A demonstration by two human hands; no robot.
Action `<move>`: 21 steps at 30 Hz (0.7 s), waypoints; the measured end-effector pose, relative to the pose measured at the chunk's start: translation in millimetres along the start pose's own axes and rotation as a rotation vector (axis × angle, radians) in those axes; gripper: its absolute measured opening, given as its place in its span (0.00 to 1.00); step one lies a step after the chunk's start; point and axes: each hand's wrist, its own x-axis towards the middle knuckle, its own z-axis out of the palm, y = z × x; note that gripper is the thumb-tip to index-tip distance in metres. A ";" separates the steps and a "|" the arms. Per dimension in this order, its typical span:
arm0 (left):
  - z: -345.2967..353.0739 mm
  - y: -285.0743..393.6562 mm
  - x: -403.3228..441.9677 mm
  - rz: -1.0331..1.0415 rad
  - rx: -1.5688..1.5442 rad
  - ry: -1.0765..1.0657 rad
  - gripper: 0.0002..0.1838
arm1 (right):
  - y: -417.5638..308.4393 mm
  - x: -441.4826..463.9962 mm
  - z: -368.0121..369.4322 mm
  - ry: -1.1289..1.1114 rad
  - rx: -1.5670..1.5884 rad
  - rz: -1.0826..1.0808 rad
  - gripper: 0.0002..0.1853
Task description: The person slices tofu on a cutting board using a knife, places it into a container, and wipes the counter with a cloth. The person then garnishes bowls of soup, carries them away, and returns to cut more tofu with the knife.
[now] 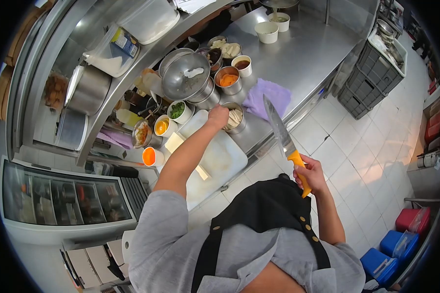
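Note:
My right hand is closed round the yellow handle of a large knife, whose blade points up and away from me. My left hand reaches to the rim of a metal pot of pale sticks; its fingers are bunched, and anything between them is too small to make out. On the white cutting board lie a pale yellow block and a smaller pale piece, partly behind my left forearm. A purple cloth lies right of the pot.
Metal bowls, a pot of orange slices, cups of green herbs and orange pieces crowd the counter's left side. White cups stand farther back. Gray crates stand on the floor at right. A shelf overhangs at left.

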 end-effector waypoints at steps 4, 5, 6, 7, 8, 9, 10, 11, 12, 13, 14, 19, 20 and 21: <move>4.2 -3.0 11.1 0.018 0.111 -0.097 0.14 | -0.1 -2.2 0.2 0.008 -0.022 0.000 0.23; 4.7 -4.2 13.6 0.036 0.121 -0.109 0.14 | -0.5 -3.0 -0.1 0.003 -0.022 0.000 0.23; 1.6 -4.0 12.6 0.056 0.133 -0.121 0.14 | -1.1 -4.1 -0.7 0.001 -0.027 0.004 0.22; -0.7 -3.8 10.8 0.055 0.136 -0.122 0.14 | -0.7 -5.0 -1.3 0.000 -0.030 0.009 0.22; -3.2 -3.3 9.5 0.010 0.097 -0.099 0.14 | 0.5 -5.6 -2.0 0.000 -0.027 0.008 0.22; -10.8 -0.6 6.1 -0.033 0.058 -0.076 0.14 | 1.7 -6.1 -2.5 -0.006 -0.024 0.005 0.22; -25.1 3.8 0.4 -0.033 0.060 -0.076 0.14 | 2.7 -6.4 -3.1 -0.012 -0.023 0.001 0.21; -41.0 7.5 -4.4 -0.042 0.030 -0.092 0.14 | 4.0 -6.4 -3.7 -0.013 -0.021 -0.001 0.21; -51.2 8.7 -7.0 -0.052 -0.001 -0.107 0.14 | 5.5 -6.2 -4.2 -0.013 -0.027 0.001 0.21; -56.1 7.3 -8.4 -0.053 0.000 -0.107 0.14 | 6.5 -6.3 -4.1 -0.014 -0.032 0.003 0.21; -61.9 5.5 -10.9 -0.008 0.018 -0.056 0.13 | 6.6 -6.7 -3.6 -0.016 -0.033 0.003 0.21; -64.3 -5.9 -5.1 0.042 -0.019 0.020 0.10 | 8.0 -6.0 -1.9 -0.019 -0.040 0.017 0.22; -67.2 -4.5 -7.6 0.066 -0.073 -0.030 0.10 | 7.4 -6.2 -1.1 -0.022 -0.043 0.017 0.22; -71.5 -1.5 -12.6 0.089 -0.127 -0.080 0.10 | 6.4 -6.4 -0.3 -0.022 -0.043 0.022 0.22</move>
